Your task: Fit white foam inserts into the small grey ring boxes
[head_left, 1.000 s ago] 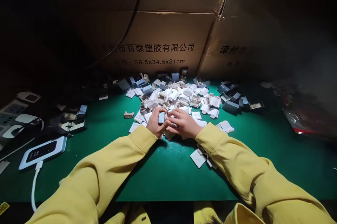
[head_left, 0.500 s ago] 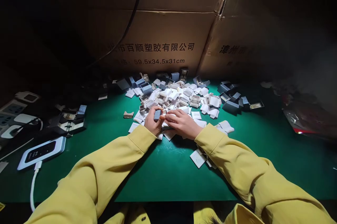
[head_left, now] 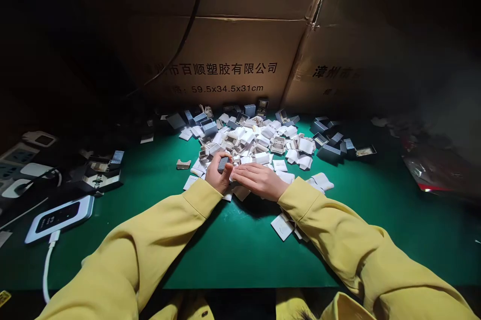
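Observation:
My left hand is wrapped round a small dark grey-blue box, whose top shows between thumb and fingers. Facing it, my right hand has its fingers stretched out flat and close together. Its fingertips reach the left thumb; whether they touch the box or the thumb I cannot make out. Just beyond and under both hands spreads a heap of small white folded card pieces. A card insert lies apart, left of the heap.
Blue-grey boxes lie right of the heap, with more behind it. On the left are an open box, a white device with a cable, and plugs. Plastic bags lie right. Cardboard cartons stand behind the green table.
The small box has turned slightly in my left hand. My right fingers have straightened and shifted a little lower. The heap looks the same.

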Motion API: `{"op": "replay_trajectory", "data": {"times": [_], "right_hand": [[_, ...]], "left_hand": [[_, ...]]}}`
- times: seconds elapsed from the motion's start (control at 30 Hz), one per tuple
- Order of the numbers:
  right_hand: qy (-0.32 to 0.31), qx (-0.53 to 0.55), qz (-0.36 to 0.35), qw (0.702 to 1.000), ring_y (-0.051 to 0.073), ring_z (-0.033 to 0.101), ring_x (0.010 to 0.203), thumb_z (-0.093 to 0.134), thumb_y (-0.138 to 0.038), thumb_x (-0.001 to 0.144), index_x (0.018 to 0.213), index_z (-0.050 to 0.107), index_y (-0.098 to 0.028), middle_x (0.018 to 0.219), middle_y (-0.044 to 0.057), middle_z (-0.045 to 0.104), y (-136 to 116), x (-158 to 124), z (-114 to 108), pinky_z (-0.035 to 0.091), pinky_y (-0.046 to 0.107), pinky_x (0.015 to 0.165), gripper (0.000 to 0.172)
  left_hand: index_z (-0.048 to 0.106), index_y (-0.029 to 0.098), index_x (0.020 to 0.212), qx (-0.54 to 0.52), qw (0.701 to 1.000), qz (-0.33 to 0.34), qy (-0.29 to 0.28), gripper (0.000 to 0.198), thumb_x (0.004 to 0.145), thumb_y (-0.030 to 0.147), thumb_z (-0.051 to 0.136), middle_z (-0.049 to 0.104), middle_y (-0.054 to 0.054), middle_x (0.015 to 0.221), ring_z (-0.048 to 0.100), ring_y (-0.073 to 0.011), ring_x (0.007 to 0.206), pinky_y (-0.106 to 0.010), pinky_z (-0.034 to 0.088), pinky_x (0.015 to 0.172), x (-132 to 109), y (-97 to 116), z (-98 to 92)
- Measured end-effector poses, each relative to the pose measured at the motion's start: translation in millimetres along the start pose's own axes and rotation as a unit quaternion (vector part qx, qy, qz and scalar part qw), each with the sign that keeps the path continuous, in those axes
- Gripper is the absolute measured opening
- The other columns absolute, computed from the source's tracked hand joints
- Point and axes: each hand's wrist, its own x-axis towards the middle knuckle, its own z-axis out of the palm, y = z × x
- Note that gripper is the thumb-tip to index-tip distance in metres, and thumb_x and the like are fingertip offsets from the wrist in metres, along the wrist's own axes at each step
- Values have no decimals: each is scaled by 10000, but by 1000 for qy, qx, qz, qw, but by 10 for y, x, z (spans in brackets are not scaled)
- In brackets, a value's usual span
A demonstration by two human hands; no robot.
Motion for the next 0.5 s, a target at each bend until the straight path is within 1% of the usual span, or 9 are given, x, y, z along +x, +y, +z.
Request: {"op": "replay_trajectory", "data": {"times": [0.1,0.23,0.37,0.5], "right_hand": [[-2,-17,-2,1000,153,580,1062,356,-110,908,1125,560,-153,1094,74,654,-7,-5,3,473,361,944,300],[-21,-17,0,1000,149,564,1088,349,-113,907,1144,555,-172,1094,70,656,4,-10,-1,418,417,1008,320],[-12,-24,-17,999,168,537,1129,374,-145,907,1163,548,-149,1137,77,636,11,-11,-37,425,402,1001,309],[-6,-26,-47,999,165,510,1166,379,-136,910,1155,550,-132,1147,89,629,-3,-9,-74,430,378,994,299]], "left_hand": [[506,184,908,0,1000,10,12,605,736,732,317,556,-40,781,540,-155,693,-283,439,679,-7,-2,6],[501,187,908,-3,1000,13,12,581,747,717,326,554,-41,782,538,-156,691,-295,443,686,-7,-25,12],[504,184,910,-9,1000,6,6,576,750,711,335,560,-40,783,543,-152,693,-289,443,684,-3,-30,9],[505,176,902,-16,1000,-14,8,591,754,715,313,550,-28,751,538,-149,680,-280,435,665,2,-25,11]]}}
